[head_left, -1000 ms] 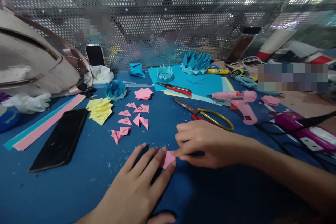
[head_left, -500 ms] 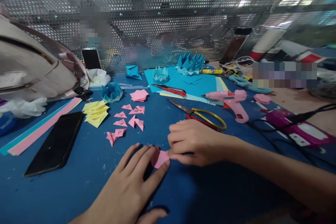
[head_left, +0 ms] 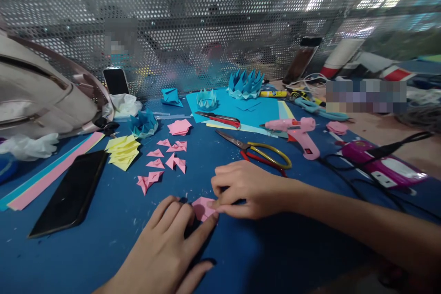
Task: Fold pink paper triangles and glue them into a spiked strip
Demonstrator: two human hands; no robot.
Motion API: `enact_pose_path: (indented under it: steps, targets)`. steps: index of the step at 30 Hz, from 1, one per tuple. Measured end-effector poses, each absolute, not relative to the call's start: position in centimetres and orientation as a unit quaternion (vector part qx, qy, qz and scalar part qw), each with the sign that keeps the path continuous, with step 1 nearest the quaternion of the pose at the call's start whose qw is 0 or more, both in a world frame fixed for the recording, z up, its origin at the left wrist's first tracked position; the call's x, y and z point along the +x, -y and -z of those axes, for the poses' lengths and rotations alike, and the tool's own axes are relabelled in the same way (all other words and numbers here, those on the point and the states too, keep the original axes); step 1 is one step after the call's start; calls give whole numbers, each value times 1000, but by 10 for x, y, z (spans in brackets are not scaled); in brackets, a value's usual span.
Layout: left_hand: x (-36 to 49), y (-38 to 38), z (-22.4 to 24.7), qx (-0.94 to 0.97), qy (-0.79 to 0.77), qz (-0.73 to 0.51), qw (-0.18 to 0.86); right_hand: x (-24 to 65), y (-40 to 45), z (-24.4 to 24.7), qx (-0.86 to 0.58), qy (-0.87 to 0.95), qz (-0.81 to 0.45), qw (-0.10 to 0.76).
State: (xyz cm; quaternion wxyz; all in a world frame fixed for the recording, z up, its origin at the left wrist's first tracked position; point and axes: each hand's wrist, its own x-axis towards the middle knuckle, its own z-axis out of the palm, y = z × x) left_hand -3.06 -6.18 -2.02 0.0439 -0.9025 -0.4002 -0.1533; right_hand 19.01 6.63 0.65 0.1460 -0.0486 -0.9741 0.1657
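Observation:
A small folded piece of pink paper (head_left: 202,208) lies on the blue tabletop between my hands. My left hand (head_left: 168,234) holds it down from the left: the forefinger lies along its near edge, other fingers bend at its far-left side, and the thumb stands apart. At the paper's right edge, my right hand (head_left: 246,190) has its fingers closed and pinches the paper; the fingertips partly cover it. Beyond my left hand are several small folded pink pieces (head_left: 155,163), with a stack of pink paper (head_left: 179,127) behind them and yellow paper (head_left: 123,151) to their left.
Red-and-yellow-handled scissors (head_left: 270,152), a red utility knife (head_left: 220,119) and a pink glue gun (head_left: 299,133) lie beyond my right hand. Blue folded-paper flowers (head_left: 245,84) stand toward the back. A black phone (head_left: 70,193) and paper strips (head_left: 55,171) are at left, a purple power strip (head_left: 382,163) at right.
The fingers of my left hand have bent and drawn back, so more of the pink paper shows. My right hand's fingertips now reach further over its right edge. The view has shifted slightly.

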Motion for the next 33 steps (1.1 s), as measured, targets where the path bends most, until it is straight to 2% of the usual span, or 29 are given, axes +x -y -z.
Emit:
enact_pose_path:
  steps: [4,9,20,33]
  targets:
    - [-30,61,20,-900,391,185,61,189,-69,-1,-63,955,-232,173]
    - [-31,61,21,-898,381,199,88,189,-72,5,-153,919,-305,198]
    - [-31,58,21,-902,374,198,80,190,-71,3,-241,921,-271,143]
    - [-33,58,23,-922,344,164,62,186,-64,-1,-246,902,-316,160]
